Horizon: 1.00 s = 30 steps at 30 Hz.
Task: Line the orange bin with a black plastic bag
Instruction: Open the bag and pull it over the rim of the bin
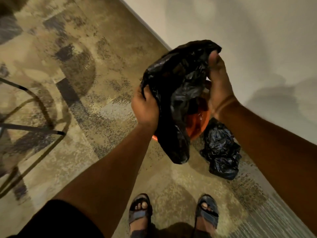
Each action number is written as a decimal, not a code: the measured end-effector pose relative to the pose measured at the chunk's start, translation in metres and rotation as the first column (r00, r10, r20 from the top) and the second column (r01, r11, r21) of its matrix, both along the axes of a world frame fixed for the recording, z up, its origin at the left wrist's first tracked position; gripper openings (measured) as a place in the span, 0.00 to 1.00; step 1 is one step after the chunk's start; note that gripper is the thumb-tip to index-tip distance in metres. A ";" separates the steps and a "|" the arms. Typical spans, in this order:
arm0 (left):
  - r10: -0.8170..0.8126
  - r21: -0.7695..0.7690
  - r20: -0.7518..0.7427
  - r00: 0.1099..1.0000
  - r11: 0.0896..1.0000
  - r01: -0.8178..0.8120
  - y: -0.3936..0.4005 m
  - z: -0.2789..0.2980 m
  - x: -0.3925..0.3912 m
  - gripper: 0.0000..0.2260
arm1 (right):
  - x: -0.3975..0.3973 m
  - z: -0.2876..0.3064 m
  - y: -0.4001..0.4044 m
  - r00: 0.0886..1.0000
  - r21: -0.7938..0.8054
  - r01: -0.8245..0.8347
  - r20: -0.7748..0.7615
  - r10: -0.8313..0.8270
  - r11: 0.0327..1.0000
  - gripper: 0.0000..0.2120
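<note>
Dim, warm light here; I see soft shadows spread across the wall [257, 48], glare glinting inside the bin [200, 119], carpet [68, 66] smeared with blur, edges bending.

The black bag [176, 93] hides most of the orange bin [199, 122]; the chair legs [30, 117] are blurred.

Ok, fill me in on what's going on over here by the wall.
A person stands on a patterned carpet, holding a black plastic bag in both hands above an orange bin on the floor. The left hand grips one edge of the bag and the right hand pinches the other, pulling it apart. The bag hangs over the bin but is not yet fitted around its rim. A second crumpled black bag lies on the carpet beside the bin.
</note>
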State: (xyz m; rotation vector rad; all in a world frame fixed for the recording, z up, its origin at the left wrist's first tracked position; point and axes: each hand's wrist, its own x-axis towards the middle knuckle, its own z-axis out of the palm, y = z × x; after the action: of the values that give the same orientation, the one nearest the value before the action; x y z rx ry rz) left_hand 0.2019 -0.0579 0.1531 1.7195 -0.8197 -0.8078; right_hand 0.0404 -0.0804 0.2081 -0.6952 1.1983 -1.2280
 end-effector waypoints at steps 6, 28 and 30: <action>-0.170 0.055 -0.057 0.984 0.983 0.173 -0.012 0.004 0.005 0.11 | -0.002 -0.034 0.017 0.883 0.192 -0.036 -0.454 0.121 0.981 0.22; -0.292 0.443 -0.300 0.908 0.801 0.404 -0.003 -0.030 -0.005 0.18 | 0.008 -0.095 0.067 0.890 0.458 -0.343 -0.122 0.440 0.821 0.22; -0.253 0.433 -0.271 0.929 0.829 0.353 -0.004 -0.035 -0.003 0.17 | 0.001 -0.107 0.060 0.930 0.445 -0.124 -0.259 0.260 0.887 0.10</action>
State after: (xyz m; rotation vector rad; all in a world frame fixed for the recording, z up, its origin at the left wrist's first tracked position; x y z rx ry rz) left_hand 0.1986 -0.0618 0.1184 1.9083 -0.8089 -1.4832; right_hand 0.0416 -0.0204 0.1007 -0.6760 1.5561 -0.6658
